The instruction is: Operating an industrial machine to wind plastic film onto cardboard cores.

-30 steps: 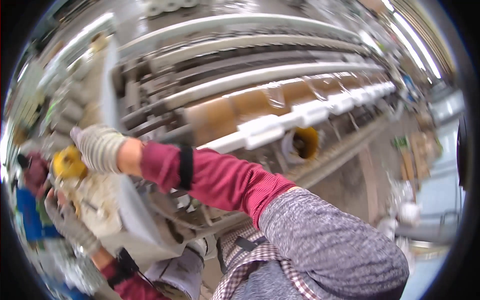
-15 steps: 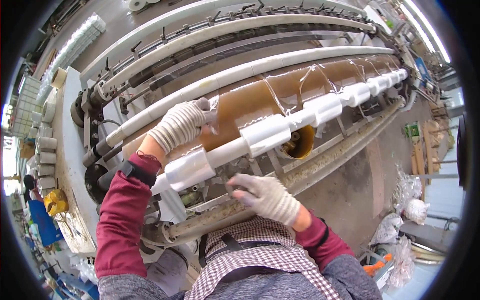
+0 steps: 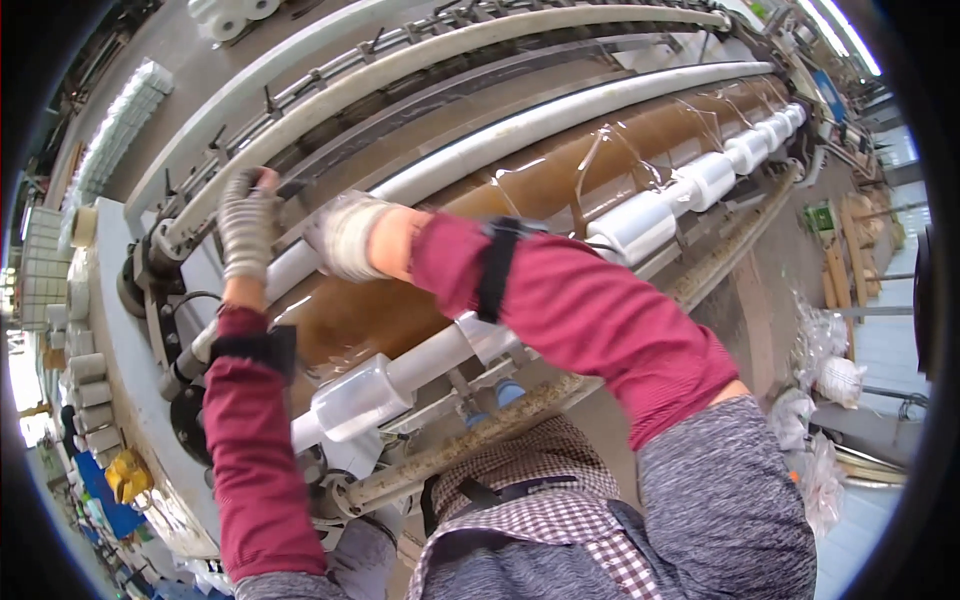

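Both my hands wear striped knit gloves and reach over the left part of a long roller machine. My left hand (image 3: pixel 248 225) is raised beside a pale bar (image 3: pixel 305 118), its fingers drawn together; anything between them is too fine to see. My right hand (image 3: pixel 350 237), smeared by motion, hovers over the white roller (image 3: pixel 470 155) and the brown roller (image 3: pixel 375 320). Clear film strips lie creased across the brown roller. In front of it, a shaft (image 3: pixel 432 358) carries several rolls of clear film (image 3: pixel 362 398), partly covered by my right forearm.
A rusty bar (image 3: pixel 450 455) runs along the machine's near side. Left of the machine stands a pale cabinet (image 3: pixel 150 370) with a yellow object (image 3: pixel 128 476) beside it. Stacked film rolls (image 3: pixel 130 125) lie at the far left; plastic bags (image 3: pixel 825 480) lie at the right.
My left hand has moved left and up from the brown roller. My right hand has swung from the near bar up and left across the machine. The view has shifted slightly.
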Motion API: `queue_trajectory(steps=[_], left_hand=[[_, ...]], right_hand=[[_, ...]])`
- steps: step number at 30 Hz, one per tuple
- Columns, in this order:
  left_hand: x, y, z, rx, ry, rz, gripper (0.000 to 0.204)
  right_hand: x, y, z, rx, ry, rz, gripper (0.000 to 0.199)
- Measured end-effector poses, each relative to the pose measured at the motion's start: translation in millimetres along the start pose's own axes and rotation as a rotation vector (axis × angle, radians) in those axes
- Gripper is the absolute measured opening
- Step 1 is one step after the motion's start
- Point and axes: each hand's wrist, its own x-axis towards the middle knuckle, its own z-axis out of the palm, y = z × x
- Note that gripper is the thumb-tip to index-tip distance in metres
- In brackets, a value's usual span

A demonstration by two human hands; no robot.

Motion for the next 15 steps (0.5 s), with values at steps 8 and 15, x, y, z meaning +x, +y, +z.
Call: queue_trajectory(steps=[8, 15], left_hand=[[-96, 129, 71, 0.137, -0.673, 0.87, 0.018], [-88, 91, 186, 0.585, -1.017, 1.209, 0.021]], right_hand=[[-45, 117, -78, -0.122, 0.325, 0.046, 0.029], [-230, 120, -105, 0.029, 0.149, 0.545, 0.031]])
